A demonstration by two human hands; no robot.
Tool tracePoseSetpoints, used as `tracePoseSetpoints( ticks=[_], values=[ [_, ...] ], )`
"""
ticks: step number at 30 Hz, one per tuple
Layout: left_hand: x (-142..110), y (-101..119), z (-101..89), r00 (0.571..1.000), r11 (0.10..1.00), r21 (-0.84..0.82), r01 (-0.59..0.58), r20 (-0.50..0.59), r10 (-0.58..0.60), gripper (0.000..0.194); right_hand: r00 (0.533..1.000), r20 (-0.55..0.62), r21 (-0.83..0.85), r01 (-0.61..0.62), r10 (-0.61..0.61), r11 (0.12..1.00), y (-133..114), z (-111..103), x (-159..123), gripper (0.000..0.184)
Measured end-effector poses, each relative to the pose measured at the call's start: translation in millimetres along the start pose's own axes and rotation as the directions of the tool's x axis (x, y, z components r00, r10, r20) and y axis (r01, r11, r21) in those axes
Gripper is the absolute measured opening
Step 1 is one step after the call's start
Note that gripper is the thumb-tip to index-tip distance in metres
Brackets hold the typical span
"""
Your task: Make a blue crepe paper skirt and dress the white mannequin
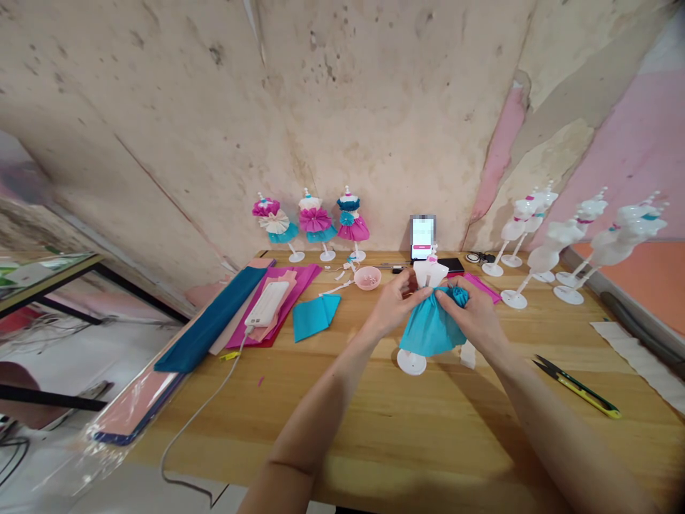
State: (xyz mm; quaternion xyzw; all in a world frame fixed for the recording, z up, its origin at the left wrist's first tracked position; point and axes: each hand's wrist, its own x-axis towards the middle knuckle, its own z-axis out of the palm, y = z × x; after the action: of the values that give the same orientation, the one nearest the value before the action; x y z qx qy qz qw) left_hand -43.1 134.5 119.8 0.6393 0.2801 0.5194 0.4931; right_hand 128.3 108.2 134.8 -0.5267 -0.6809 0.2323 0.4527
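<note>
A small white mannequin with a white paper top (429,273) stands on its round base (412,362), close in front of me. Around its waist hangs a gathered blue crepe-paper skirt (432,330). My left hand (394,305) pinches the skirt's upper edge from the left, fingers partly behind the figure. From the right, my right hand (475,313) grips the same waistline, thumb in front. A bunched darker blue paper piece (458,293) shows by the right fingers; whether it joins the skirt I cannot tell.
Three dressed mannequins (317,221) line the wall. Several bare ones (570,235) stand at right. A pink bowl (367,278), blue paper sheets (315,318), a phone (422,237) and yellow thread snips (581,389) lie about. A cabled power bank (268,304) rests on coloured paper.
</note>
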Motion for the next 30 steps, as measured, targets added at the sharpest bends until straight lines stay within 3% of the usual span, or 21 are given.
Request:
tracePoseSetpoints(
  ticks=[5,10,18,30],
  values=[
    [1,-2,-3.1,1.0,0.999,0.047,0.0,0.021,-0.001,0.047,0.992,-0.077,-0.135,0.091,-0.102,0.987,2,3,-2,0.022],
    [1,-2,-2.9,0.999,0.999,-0.039,0.003,0.037,-0.001,0.05,0.981,-0.092,-0.253,0.146,-0.173,0.957,3,7,-6,0.023],
    [-1,-5,-4.0,0.997,0.982,-0.188,-0.034,0.066,0.047,0.058,0.973,-0.079,-0.142,0.204,-0.216,0.969,-7,10,-20,0.021],
    [-2,-6,-1.6,0.997,0.992,-0.119,-0.052,0.044,0.058,0.053,0.985,-0.056,-0.114,0.158,-0.165,0.981,-9,6,-21,0.021]
  ],
)
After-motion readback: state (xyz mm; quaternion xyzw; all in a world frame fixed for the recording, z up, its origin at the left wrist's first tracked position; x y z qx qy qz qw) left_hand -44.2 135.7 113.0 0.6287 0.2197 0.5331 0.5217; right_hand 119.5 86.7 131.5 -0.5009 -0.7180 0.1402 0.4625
